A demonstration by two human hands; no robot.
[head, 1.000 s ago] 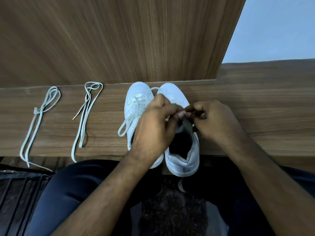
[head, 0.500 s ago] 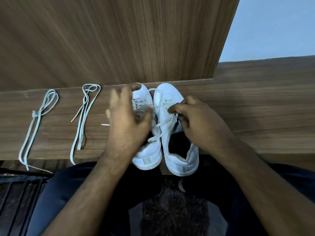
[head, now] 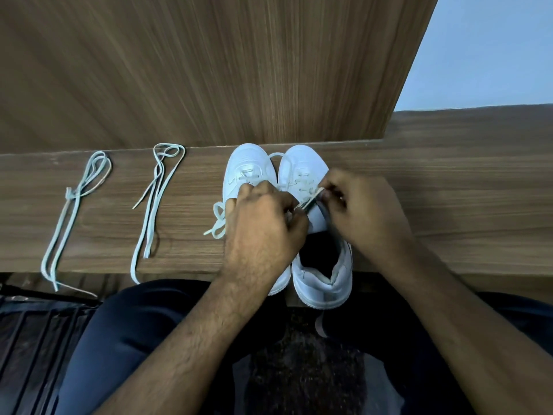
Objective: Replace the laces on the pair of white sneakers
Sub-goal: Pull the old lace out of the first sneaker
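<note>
Two white sneakers stood side by side on the wooden bench [head: 449, 205], toes against the back panel: the left sneaker [head: 247, 166] kept its tied lace, whose loop [head: 218, 218] hung off its outer side, while the right sneaker [head: 302, 166] lay between the person's hands. The left hand [head: 263, 226] and the right hand [head: 362, 211] met over its tongue, the fingers of each curled and pinching a short stretch of its lace [head: 311, 197] taut between them. Two loose pale laces lay well apart to the left, one knotted [head: 71, 205] and one unknotted [head: 155, 199], their ends trailing over the bench's near edge.
</note>
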